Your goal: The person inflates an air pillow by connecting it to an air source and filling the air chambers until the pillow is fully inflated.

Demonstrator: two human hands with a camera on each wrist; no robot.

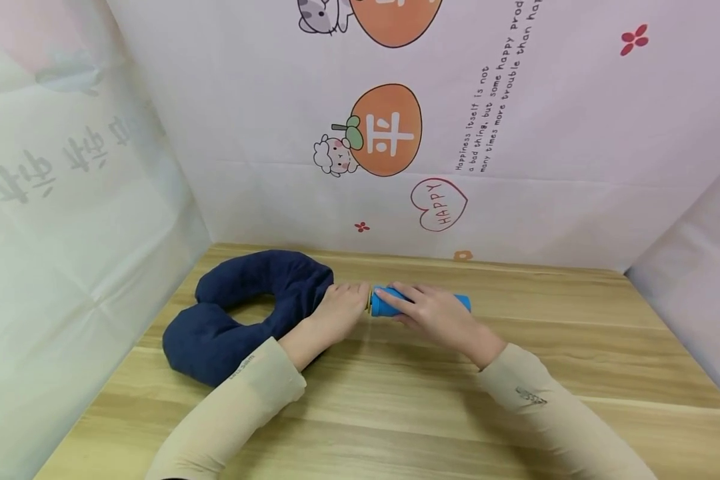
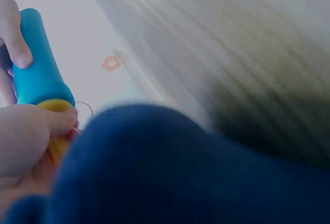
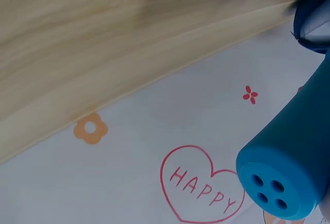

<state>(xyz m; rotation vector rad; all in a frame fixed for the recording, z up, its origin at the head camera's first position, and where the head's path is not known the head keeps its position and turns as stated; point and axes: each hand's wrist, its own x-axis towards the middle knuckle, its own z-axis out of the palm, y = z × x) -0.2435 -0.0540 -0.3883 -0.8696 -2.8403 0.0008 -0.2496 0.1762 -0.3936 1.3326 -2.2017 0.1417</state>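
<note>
A blue plastic tube (image 1: 462, 302) with a yellow end piece (image 1: 369, 300) lies level between the two hands, above the wooden table. My right hand (image 1: 435, 313) grips the blue body, its index finger stretched along it. At the yellow end, my left hand (image 1: 343, 307) holds the piece in curled fingers; the left wrist view shows the thumb over the yellow part (image 2: 58, 149). Several round holes mark the tube's far end (image 3: 268, 190) in the right wrist view. A navy U-shaped neck pillow (image 1: 216, 340) lies beside the left hand, partly behind the left forearm.
The wood-grain table (image 1: 408, 413) runs up to a printed white cloth wall (image 1: 264, 167) at the back. Further cloth walls stand at the left (image 1: 66, 253) and right (image 1: 696, 247). The pillow takes up the table's left part.
</note>
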